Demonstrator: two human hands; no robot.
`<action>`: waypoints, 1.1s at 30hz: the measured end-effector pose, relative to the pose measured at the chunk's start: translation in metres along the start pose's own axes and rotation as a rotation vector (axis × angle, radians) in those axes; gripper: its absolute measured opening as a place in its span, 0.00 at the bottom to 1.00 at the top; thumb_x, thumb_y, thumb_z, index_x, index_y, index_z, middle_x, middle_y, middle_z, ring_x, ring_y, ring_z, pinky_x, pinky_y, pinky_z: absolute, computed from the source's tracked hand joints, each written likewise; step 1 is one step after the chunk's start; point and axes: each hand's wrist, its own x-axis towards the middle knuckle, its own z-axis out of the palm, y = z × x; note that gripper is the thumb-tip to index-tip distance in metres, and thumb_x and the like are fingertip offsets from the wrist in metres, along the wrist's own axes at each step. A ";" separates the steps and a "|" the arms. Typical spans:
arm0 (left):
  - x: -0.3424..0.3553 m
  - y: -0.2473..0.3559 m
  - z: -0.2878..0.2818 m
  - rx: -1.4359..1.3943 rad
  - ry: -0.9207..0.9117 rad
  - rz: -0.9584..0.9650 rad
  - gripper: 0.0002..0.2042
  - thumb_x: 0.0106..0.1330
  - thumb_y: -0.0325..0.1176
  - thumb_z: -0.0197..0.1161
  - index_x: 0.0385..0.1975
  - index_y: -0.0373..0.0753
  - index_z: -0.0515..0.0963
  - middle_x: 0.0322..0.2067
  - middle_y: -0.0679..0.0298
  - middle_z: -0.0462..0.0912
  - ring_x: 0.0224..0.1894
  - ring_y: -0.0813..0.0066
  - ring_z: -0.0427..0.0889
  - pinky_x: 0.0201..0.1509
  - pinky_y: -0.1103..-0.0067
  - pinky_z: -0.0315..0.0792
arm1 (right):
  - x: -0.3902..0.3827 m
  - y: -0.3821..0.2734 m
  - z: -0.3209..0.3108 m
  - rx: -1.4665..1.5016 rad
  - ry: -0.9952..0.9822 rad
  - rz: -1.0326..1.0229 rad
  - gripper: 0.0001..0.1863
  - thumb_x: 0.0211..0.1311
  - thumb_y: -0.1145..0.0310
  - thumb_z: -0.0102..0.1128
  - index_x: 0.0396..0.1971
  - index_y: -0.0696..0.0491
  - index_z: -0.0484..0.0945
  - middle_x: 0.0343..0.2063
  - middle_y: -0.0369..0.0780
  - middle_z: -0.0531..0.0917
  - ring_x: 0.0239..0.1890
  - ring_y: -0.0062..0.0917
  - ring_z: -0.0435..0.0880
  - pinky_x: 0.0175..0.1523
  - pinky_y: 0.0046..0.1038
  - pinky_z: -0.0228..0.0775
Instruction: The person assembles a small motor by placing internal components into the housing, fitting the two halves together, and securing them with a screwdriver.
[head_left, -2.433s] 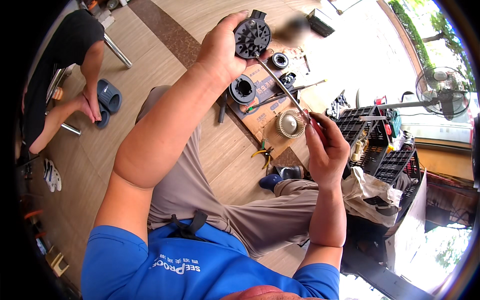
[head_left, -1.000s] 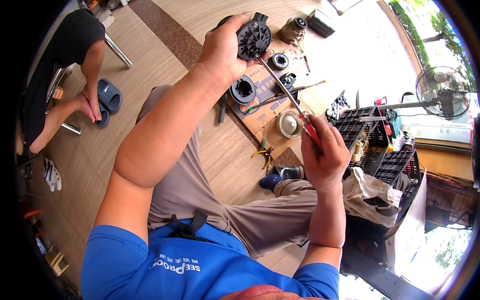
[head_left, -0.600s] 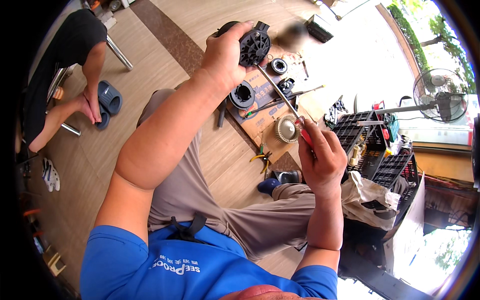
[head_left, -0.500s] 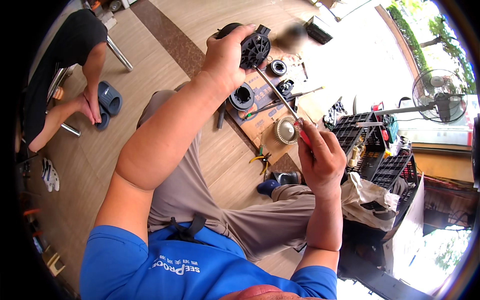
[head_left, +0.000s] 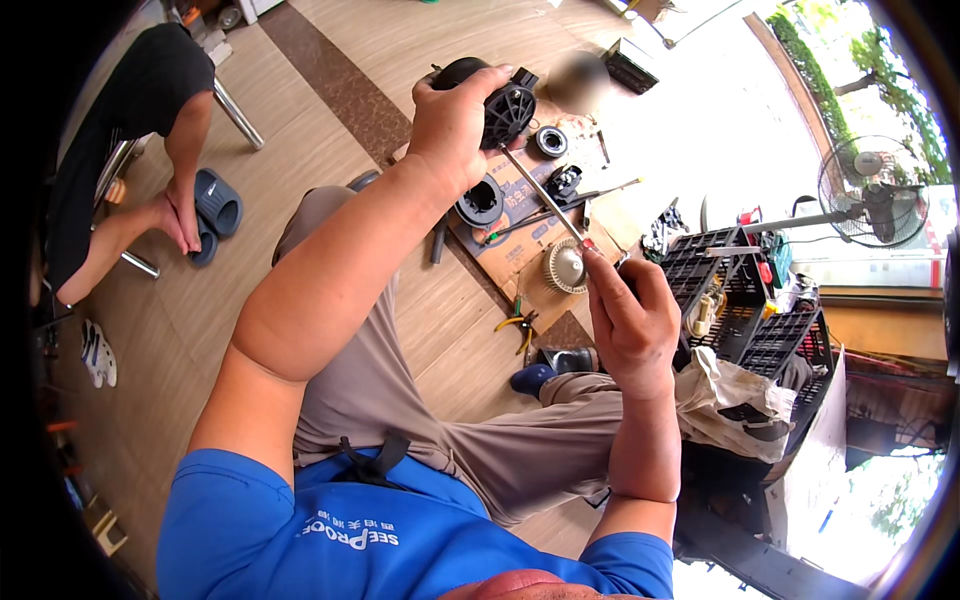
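Note:
My left hand (head_left: 450, 122) is wrapped round a black round motor housing (head_left: 509, 113) with a ribbed face, held up above the floor. My right hand (head_left: 636, 318) closes around the handle of a long screwdriver (head_left: 543, 194), of which only a bit of red shows past the fingers. Its steel shaft slants up to the lower edge of the housing; the tip appears to touch there, though the exact contact is too small to make out. Below the shaft, a pale finned blower wheel (head_left: 566, 267) and a black ring-shaped part (head_left: 482, 201) lie on flattened cardboard (head_left: 520, 246).
Several small black parts and tools share the cardboard, with yellow-handled pliers (head_left: 518, 322) at its near edge. Black crates (head_left: 735, 290) and a fan (head_left: 872, 190) stand at right. Another person's bare feet (head_left: 178, 215) are at left beside grey slippers (head_left: 218, 203).
My right hand has shifted slightly left, and less of the red handle shows. The housing has tilted a little and sits slightly lower, still in my left hand.

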 end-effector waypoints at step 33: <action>-0.008 0.007 0.004 -0.133 -0.167 0.195 0.06 0.59 0.22 0.66 0.34 0.38 0.78 0.28 0.63 0.83 0.24 0.72 0.83 0.25 0.76 0.80 | -0.008 0.007 0.014 0.243 0.248 0.291 0.11 0.62 0.78 0.65 0.44 0.60 0.78 0.34 0.45 0.82 0.30 0.32 0.83 0.34 0.26 0.75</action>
